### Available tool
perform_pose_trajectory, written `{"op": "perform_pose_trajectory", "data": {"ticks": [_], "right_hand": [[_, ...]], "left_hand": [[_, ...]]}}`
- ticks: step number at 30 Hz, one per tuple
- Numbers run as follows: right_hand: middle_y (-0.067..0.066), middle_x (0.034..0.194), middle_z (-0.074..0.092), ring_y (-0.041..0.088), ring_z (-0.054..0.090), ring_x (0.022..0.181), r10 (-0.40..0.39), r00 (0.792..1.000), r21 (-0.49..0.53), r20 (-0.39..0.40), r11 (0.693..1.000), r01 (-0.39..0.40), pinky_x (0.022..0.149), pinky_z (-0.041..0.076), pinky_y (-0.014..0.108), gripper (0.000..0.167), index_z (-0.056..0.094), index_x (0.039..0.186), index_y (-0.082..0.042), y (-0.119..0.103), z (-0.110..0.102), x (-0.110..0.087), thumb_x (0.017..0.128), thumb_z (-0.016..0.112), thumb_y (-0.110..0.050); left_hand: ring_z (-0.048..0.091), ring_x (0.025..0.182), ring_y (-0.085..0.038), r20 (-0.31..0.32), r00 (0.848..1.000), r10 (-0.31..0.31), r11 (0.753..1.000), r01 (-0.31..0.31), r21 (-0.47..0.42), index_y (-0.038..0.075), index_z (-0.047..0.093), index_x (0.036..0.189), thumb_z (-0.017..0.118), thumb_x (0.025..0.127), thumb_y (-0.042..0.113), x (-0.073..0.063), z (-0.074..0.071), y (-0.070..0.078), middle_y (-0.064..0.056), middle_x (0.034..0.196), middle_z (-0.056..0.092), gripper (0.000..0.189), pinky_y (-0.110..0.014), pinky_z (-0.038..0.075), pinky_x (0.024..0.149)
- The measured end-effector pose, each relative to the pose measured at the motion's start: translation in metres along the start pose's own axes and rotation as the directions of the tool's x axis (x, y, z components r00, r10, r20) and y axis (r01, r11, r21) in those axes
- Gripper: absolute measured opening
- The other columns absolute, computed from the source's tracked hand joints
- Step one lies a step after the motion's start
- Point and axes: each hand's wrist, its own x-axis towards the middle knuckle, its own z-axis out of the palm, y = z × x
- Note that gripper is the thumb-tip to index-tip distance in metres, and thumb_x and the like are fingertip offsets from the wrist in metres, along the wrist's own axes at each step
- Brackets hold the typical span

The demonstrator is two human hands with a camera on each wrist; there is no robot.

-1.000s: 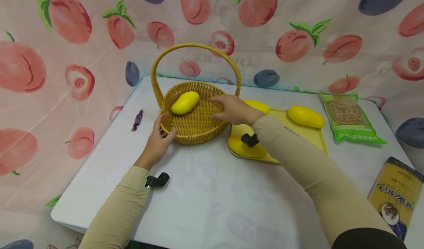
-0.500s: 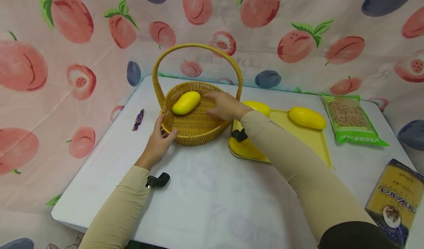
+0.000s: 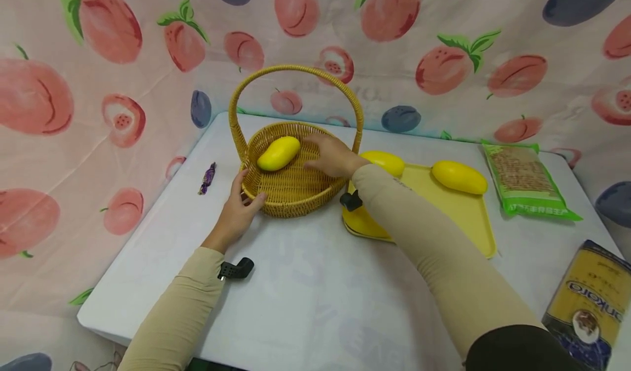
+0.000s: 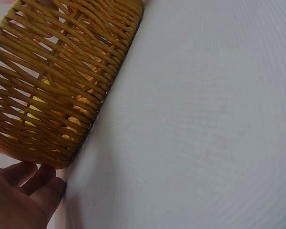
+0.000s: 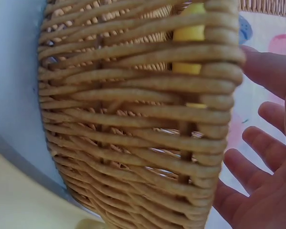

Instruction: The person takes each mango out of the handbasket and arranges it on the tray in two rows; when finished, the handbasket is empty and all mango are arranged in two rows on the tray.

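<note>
A yellow mango point(image 3: 279, 153) lies in the left part of the wicker basket point(image 3: 288, 205), which stands on the table with its tall handle upright. My left hand point(image 3: 235, 217) holds the basket's front-left side, and in the left wrist view its fingers point(image 4: 40, 179) bend against the woven wall. Over the right half of the basket is my right hand point(image 3: 331, 156), fingers spread and holding nothing, apart from the mango. On the yellow tray point(image 3: 434, 201) to the right rest more mangoes: one at the back left point(image 3: 384, 163), another mango point(image 3: 459, 177) at the back right, and a front mango point(image 3: 363, 221) partly behind my sleeve.
A candy in a purple wrapper point(image 3: 207, 178) lies left of the basket. Right of the tray is a green-edged food packet point(image 3: 527, 179). A yellow and blue package point(image 3: 586, 305) sits at the table's right edge. Fruit-printed cloth hangs behind and to the left.
My right hand has moved a little left, farther into the basket, its fingers still apart. The left hand keeps its place on the basket, and the mango inside has not moved.
</note>
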Motion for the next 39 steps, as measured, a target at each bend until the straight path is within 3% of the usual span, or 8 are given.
{"op": "perform_pose_trajectory", "data": {"ticks": [25,39], "right_hand": [[0.008,0.164,0.022,0.025,0.017,0.150,0.085,0.996,0.014,0.021,0.996,-0.086,0.121,0.018,0.039,0.074,0.029,0.158,-0.012,0.012,0.012,0.029,0.098,0.067,-0.033],[0.008,0.162,0.028,0.027,0.024,0.148,0.088,0.995,0.056,0.047,0.994,-0.090,0.119,0.023,0.040,0.076,0.028,0.158,-0.010,0.007,0.023,0.037,0.097,0.068,-0.032]], "left_hand": [[0.032,0.142,-0.042,0.001,1.000,0.002,1.000,-0.002,-0.024,0.029,0.006,0.161,0.056,0.103,0.033,0.000,-0.002,-0.002,-0.020,0.163,0.015,0.077,-0.052,0.034,0.113],[0.033,0.140,-0.043,-0.007,1.000,0.012,0.999,-0.013,-0.053,0.028,0.007,0.161,0.058,0.102,0.032,0.000,-0.001,-0.001,-0.023,0.160,0.019,0.077,-0.053,0.035,0.112]]}}
